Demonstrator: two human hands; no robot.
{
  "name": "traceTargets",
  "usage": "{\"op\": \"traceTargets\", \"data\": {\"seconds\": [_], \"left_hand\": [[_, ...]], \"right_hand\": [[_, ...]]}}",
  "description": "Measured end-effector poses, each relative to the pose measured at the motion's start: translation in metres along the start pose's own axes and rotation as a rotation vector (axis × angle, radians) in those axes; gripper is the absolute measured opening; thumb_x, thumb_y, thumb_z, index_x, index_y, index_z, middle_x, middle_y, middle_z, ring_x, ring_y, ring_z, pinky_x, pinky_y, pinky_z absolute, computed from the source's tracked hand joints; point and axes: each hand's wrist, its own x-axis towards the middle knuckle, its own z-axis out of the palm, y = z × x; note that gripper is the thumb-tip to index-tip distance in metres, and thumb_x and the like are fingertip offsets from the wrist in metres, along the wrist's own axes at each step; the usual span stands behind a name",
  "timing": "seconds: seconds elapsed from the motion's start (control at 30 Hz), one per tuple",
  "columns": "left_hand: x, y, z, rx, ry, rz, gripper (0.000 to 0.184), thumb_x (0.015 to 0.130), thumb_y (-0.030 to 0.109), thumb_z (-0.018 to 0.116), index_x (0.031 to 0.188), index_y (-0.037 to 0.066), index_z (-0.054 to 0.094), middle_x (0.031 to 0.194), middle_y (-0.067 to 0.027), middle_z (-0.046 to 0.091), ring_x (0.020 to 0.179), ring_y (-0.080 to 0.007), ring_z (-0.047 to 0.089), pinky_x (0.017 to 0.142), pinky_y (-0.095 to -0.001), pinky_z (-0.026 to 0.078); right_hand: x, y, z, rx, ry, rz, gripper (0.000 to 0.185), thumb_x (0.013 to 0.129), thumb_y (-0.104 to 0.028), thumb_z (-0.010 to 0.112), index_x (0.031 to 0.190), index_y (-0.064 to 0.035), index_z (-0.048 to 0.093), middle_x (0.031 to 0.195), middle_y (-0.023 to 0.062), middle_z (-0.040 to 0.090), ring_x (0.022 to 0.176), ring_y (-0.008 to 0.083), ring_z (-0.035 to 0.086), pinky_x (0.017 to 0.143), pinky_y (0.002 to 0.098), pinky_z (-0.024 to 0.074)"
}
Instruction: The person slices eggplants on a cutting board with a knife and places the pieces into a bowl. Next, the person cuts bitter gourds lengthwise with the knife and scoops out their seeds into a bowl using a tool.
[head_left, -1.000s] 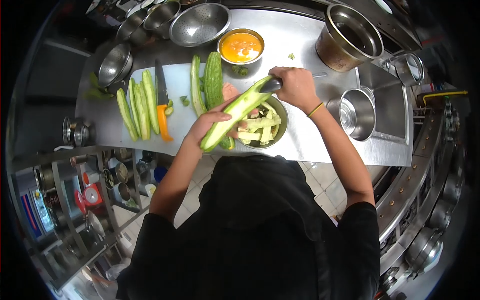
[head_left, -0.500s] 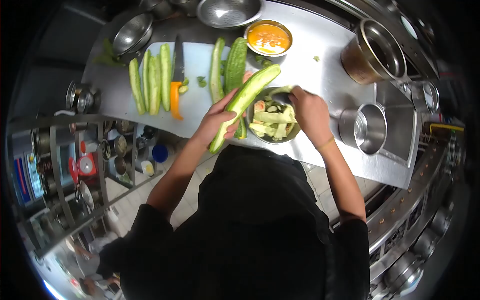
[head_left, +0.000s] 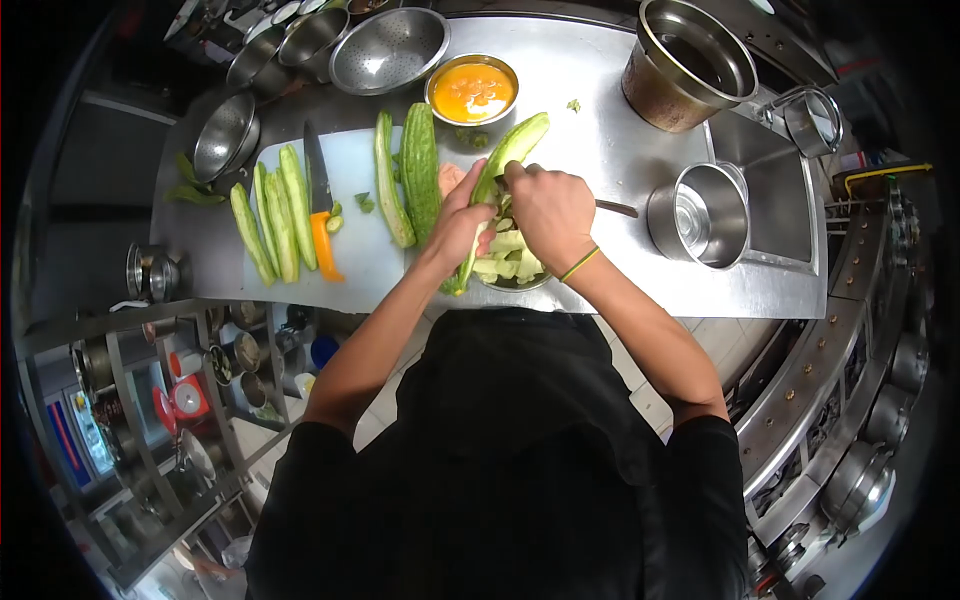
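Observation:
My left hand point(head_left: 462, 226) is wrapped round a long, mostly peeled cucumber point(head_left: 523, 140), tilted with its far end up to the right. My right hand point(head_left: 551, 214) is closed against the cucumber's side, gripping a tool whose thin dark handle point(head_left: 616, 208) sticks out to the right; its working end is mostly hidden, so I cannot tell its kind. Below both hands a metal bowl holds pale green peelings point(head_left: 510, 262). Left of my left hand lie a bumpy green cucumber point(head_left: 421, 165) and a partly peeled one point(head_left: 392, 190).
On the pale cutting board point(head_left: 352, 262) rests an orange-handled knife point(head_left: 322, 240) beside several peeled cucumbers point(head_left: 292, 205). A bowl of orange liquid point(head_left: 473, 92) and a colander point(head_left: 390, 52) stand behind. Rightward are a tall pot point(head_left: 680, 100), a saucepan point(head_left: 698, 215) and a sink point(head_left: 775, 215).
My right hand has moved from the rim of the peelings bowl up to the cucumber's side. A tool handle now shows beyond it. The view has shifted slightly.

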Motion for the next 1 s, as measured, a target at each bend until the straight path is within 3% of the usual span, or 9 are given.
{"op": "traceTargets", "data": {"seconds": [0.23,0.33,0.43,0.6,0.8,0.87,0.9,0.97,1.0], "left_hand": [[0.022,0.007,-0.002,-0.009,-0.106,-0.034,0.080,0.083,-0.001,0.044,0.153,0.011,0.008,0.084,-0.0072,0.051,0.053,-0.0121,0.043,0.042,-0.0262,0.035],[0.026,0.015,-0.002,-0.042,-0.192,-0.077,0.074,0.086,0.002,0.048,0.152,0.012,0.017,0.101,-0.0123,0.052,0.064,-0.0166,0.054,0.053,-0.0283,0.046],[0.027,0.025,0.004,0.097,-0.185,0.047,0.067,0.084,0.001,0.057,0.144,0.006,0.028,0.124,-0.0177,0.047,0.103,-0.0260,0.062,0.087,-0.0358,0.053],[0.035,0.035,-0.009,0.171,-0.169,-0.012,0.064,0.086,0.001,0.055,0.143,-0.003,0.026,0.139,-0.0214,0.040,0.110,-0.0279,0.061,0.088,-0.0362,0.053],[0.021,0.013,-0.007,0.154,-0.029,0.105,0.059,0.089,-0.002,0.052,0.145,-0.002,0.032,0.132,-0.0172,0.049,0.102,-0.0237,0.063,0.080,-0.0312,0.056],[0.023,0.008,-0.002,0.239,0.127,0.216,0.050,0.091,0.003,0.055,0.139,-0.001,0.043,0.113,-0.0114,0.060,0.084,-0.0153,0.064,0.064,-0.0259,0.056],[0.022,0.008,-0.002,0.237,0.129,0.217,0.050,0.091,0.003,0.055,0.139,-0.001,0.043,0.113,-0.0114,0.060,0.084,-0.0153,0.064,0.064,-0.0259,0.056],[0.021,0.010,0.000,0.371,0.225,0.255,0.042,0.090,0.007,0.059,0.132,0.003,0.055,0.082,-0.0062,0.064,0.062,-0.0102,0.056,0.056,-0.0276,0.050],[0.020,0.011,0.001,0.368,0.228,0.254,0.042,0.090,0.007,0.059,0.132,0.003,0.055,0.082,-0.0062,0.064,0.062,-0.0102,0.056,0.056,-0.0276,0.050]], "right_hand": [[-0.001,0.014,-0.005,-0.035,-0.030,0.024,0.006,0.082,-0.016,0.057,0.086,-0.0124,0.060,0.070,0.0075,0.066,0.060,0.0265,0.067,0.053,0.0385,0.0514],[0.000,0.028,-0.001,0.003,-0.002,0.072,0.011,0.081,-0.022,0.061,0.083,-0.0108,0.061,0.067,0.0097,0.066,0.060,0.0278,0.067,0.054,0.0396,0.0514],[0.005,0.039,0.003,0.077,0.025,0.199,0.009,0.083,-0.022,0.060,0.082,-0.0148,0.065,0.063,0.0116,0.064,0.060,0.0300,0.066,0.054,0.0411,0.0500],[0.014,0.044,0.016,0.104,0.048,0.250,0.011,0.085,-0.023,0.060,0.082,-0.0138,0.064,0.065,0.0118,0.065,0.060,0.0307,0.066,0.055,0.0416,0.0502],[0.021,0.040,0.037,0.130,-0.001,0.255,0.014,0.088,-0.023,0.058,0.082,-0.0115,0.063,0.068,0.0122,0.066,0.063,0.0314,0.066,0.057,0.0422,0.0503],[0.023,0.042,0.038,0.131,-0.021,0.260,0.014,0.088,-0.023,0.058,0.083,-0.0110,0.063,0.069,0.0126,0.066,0.063,0.0315,0.066,0.057,0.0423,0.0504],[0.024,0.042,0.034,0.156,-0.027,0.244,0.012,0.088,-0.021,0.057,0.084,-0.0104,0.062,0.068,0.0132,0.066,0.064,0.0320,0.066,0.058,0.0427,0.0505],[0.026,0.042,0.029,0.180,-0.033,0.227,0.010,0.087,-0.019,0.057,0.085,-0.0099,0.062,0.068,0.0138,0.065,0.064,0.0325,0.066,0.058,0.0430,0.0506],[0.026,0.040,0.027,0.181,-0.027,0.208,0.009,0.086,-0.016,0.056,0.086,-0.0096,0.061,0.068,0.0142,0.065,0.064,0.0329,0.066,0.059,0.0432,0.0508]]}}
